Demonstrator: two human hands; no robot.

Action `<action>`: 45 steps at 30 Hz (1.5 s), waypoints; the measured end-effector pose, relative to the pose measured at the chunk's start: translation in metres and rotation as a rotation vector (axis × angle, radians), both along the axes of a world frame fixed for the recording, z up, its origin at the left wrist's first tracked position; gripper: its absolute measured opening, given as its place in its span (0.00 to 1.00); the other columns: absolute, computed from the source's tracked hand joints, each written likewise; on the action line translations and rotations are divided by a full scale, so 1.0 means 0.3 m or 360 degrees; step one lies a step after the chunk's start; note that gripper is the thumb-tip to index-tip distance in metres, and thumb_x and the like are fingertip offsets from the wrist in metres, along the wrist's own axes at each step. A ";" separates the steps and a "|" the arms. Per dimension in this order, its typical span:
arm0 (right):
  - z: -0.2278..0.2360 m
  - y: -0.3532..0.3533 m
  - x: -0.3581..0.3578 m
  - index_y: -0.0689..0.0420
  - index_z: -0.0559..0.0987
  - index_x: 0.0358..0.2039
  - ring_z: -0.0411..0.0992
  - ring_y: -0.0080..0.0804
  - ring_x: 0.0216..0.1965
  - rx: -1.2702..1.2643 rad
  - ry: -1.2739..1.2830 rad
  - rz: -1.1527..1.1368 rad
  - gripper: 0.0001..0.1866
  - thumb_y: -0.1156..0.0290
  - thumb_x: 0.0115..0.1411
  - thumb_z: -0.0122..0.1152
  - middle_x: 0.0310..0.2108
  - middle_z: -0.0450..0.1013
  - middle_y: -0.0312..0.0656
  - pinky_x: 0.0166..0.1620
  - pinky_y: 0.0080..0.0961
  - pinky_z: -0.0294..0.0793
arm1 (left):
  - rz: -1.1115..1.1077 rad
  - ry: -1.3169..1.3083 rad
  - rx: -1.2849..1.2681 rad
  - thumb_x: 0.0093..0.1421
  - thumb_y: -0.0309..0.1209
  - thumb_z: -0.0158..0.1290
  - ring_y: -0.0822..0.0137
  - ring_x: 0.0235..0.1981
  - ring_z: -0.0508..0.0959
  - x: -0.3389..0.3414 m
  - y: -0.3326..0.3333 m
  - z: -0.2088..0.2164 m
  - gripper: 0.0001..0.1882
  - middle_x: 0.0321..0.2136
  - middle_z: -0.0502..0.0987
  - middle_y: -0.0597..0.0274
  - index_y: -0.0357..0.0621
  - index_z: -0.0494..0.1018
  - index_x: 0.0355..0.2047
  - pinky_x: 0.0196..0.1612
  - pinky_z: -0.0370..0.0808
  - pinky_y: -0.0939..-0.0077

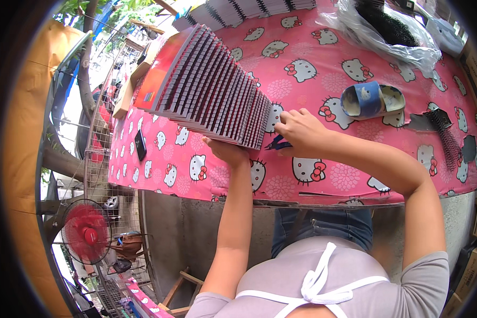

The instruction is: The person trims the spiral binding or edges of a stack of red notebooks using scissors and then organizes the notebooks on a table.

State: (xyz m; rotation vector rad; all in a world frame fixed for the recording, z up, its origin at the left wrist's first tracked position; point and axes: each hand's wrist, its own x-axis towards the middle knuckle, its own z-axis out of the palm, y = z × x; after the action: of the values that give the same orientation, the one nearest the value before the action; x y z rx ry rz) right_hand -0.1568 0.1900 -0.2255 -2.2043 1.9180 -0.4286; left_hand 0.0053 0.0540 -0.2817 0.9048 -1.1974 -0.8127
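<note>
Grey shirt (pixel 273 275) nearest, spiral notebooks (pixel 212 90) beyond

Left hand (pixel 227 152) touches the lower edge of the stacked notebooks on the pink counter (pixel 281 188); its fingers are partly hidden, so I cannot tell their grip. Right hand (pixel 301 130) is closed around a dark-blue tool (pixel 281 144), just beside the stack. Blue slipper (pixel 363 100) lies farther right.

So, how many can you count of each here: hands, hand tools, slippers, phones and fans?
Hands: 2 (left hand, right hand)
Hand tools: 1 (dark pliers-like tool)
Slippers: 1 (blue slipper)
Phones: 1 (black phone)
Fans: 1 (red fan)
Total: 6
</note>
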 end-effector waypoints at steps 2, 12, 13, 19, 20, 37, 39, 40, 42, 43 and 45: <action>-0.036 -0.003 0.007 0.58 0.75 0.40 0.68 0.40 0.45 -0.0230 0.0113 0.0014 0.28 0.49 0.46 0.68 0.41 0.68 0.45 0.46 0.35 0.65 | 0.0284 -0.0797 -0.0242 0.66 0.35 0.40 0.54 0.39 0.77 0.015 0.009 -0.004 0.22 0.41 0.76 0.41 0.21 0.63 0.47 0.56 0.68 0.64; 0.085 -0.104 -0.025 0.65 0.79 0.25 0.76 0.44 0.22 0.1095 -0.1051 -0.0317 0.25 0.50 0.49 0.66 0.22 0.75 0.51 0.27 0.44 0.76 | 0.0103 -0.0627 -0.0051 0.66 0.37 0.38 0.54 0.44 0.74 -0.001 0.026 0.022 0.23 0.44 0.74 0.43 0.24 0.64 0.49 0.54 0.67 0.64; 0.073 -0.103 -0.032 0.65 0.80 0.26 0.77 0.43 0.22 0.1127 -0.1055 -0.0348 0.26 0.49 0.50 0.65 0.21 0.75 0.51 0.27 0.41 0.77 | 0.0066 -0.0533 -0.0079 0.65 0.37 0.40 0.52 0.46 0.72 -0.022 0.040 0.021 0.23 0.45 0.73 0.42 0.25 0.64 0.50 0.54 0.65 0.63; 0.047 0.022 0.126 0.59 0.77 0.35 0.74 0.44 0.36 0.0169 0.0058 -0.0215 0.25 0.46 0.53 0.60 0.31 0.74 0.47 0.43 0.40 0.73 | -0.0076 -0.0438 0.0078 0.65 0.46 0.42 0.50 0.62 0.60 0.159 -0.023 -0.117 0.35 0.63 0.56 0.43 0.32 0.50 0.63 0.66 0.53 0.63; 0.032 0.073 0.098 0.59 0.76 0.40 0.71 0.48 0.44 0.0050 0.0311 -0.0176 0.24 0.51 0.52 0.60 0.38 0.72 0.47 0.53 0.51 0.65 | -0.0250 0.0015 0.0350 0.65 0.48 0.42 0.53 0.63 0.58 0.156 0.019 -0.113 0.37 0.64 0.54 0.47 0.33 0.48 0.64 0.66 0.51 0.63; -0.086 0.325 0.102 0.56 0.76 0.36 0.65 0.46 0.52 -0.0748 -0.0559 0.0391 0.13 0.62 0.53 0.62 0.52 0.66 0.47 0.55 0.48 0.60 | -0.1029 0.0905 0.1488 0.55 0.62 0.49 0.49 0.61 0.57 -0.082 0.032 0.221 0.51 0.60 0.50 0.49 0.37 0.44 0.64 0.60 0.54 0.38; -0.109 0.323 0.111 0.57 0.76 0.33 0.69 0.44 0.44 -0.0629 -0.0774 0.0539 0.11 0.63 0.54 0.61 0.46 0.70 0.46 0.49 0.40 0.68 | -0.0944 0.1008 0.1540 0.55 0.63 0.49 0.51 0.62 0.57 -0.146 -0.058 0.175 0.47 0.61 0.53 0.53 0.46 0.49 0.64 0.61 0.53 0.40; -0.102 0.311 0.117 0.58 0.74 0.27 0.70 0.42 0.33 -0.0841 -0.0867 0.0611 0.09 0.66 0.55 0.59 0.34 0.72 0.44 0.37 0.34 0.71 | -0.1028 0.0986 0.1503 0.54 0.64 0.49 0.53 0.62 0.57 -0.186 -0.079 0.171 0.47 0.61 0.55 0.56 0.50 0.49 0.65 0.61 0.52 0.40; -0.116 0.313 0.118 0.59 0.73 0.24 0.70 0.42 0.31 -0.0606 -0.0786 0.0654 0.09 0.67 0.56 0.58 0.29 0.71 0.44 0.34 0.35 0.71 | -0.1237 0.1073 0.1341 0.54 0.65 0.48 0.54 0.62 0.57 -0.278 -0.112 0.168 0.44 0.62 0.57 0.62 0.54 0.54 0.64 0.61 0.52 0.42; -0.124 0.313 0.119 0.59 0.73 0.23 0.70 0.42 0.30 -0.0487 -0.0745 0.0673 0.10 0.67 0.56 0.58 0.27 0.70 0.44 0.33 0.35 0.71 | -0.1130 0.1071 0.1331 0.55 0.65 0.47 0.54 0.62 0.57 -0.325 -0.122 0.164 0.44 0.62 0.58 0.62 0.53 0.54 0.63 0.62 0.53 0.43; -0.125 0.306 0.106 0.60 0.71 0.21 0.70 0.41 0.28 -0.0560 -0.0855 0.0643 0.12 0.67 0.56 0.58 0.24 0.68 0.43 0.32 0.36 0.70 | -0.0927 0.1070 0.1328 0.56 0.65 0.46 0.54 0.62 0.58 -0.453 -0.114 0.194 0.42 0.62 0.59 0.62 0.53 0.55 0.63 0.62 0.53 0.44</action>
State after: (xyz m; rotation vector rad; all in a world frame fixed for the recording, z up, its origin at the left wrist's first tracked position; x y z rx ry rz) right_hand -0.1248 0.2818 -0.2629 -2.2774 1.1575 -1.2055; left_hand -0.1305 0.0198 -0.2234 0.8089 -0.4805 -1.9946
